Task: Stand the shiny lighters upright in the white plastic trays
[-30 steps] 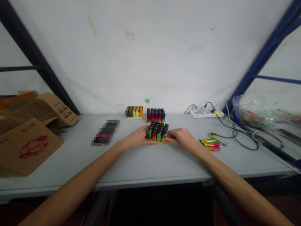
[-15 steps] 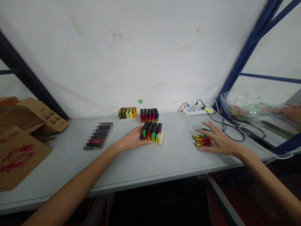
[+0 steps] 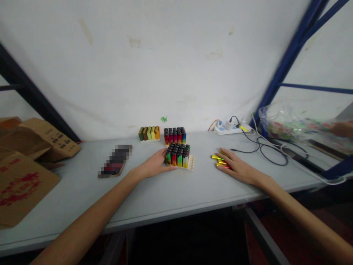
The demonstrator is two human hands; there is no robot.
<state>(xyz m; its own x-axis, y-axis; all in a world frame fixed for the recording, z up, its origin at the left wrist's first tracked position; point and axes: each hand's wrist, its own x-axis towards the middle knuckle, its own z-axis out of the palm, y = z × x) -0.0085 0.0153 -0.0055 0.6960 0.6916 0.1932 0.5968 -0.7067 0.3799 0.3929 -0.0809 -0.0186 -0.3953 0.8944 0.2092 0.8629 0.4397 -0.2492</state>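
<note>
My left hand grips the left side of a white tray of lighters. The lighters stand upright with black tops and many-coloured bodies; bare slots of the tray show at its right end. Over to the right, my right hand is closed over several loose shiny yellow-and-red lighters, which lie flat on the table. Their ends stick out left of the fingers, and the rest is hidden under the hand. Behind the tray stand a second group of lighters and a yellow-green group.
A blurred-out phone lies to the left, beside open cardboard boxes. A power strip and loose cables sit at the back right. Beyond the blue frame are plastic bags and another person's blurred hand.
My right hand has moved left and come down over the loose lighters, which have shifted left with it. The left hand and the tray have stayed in place.
</note>
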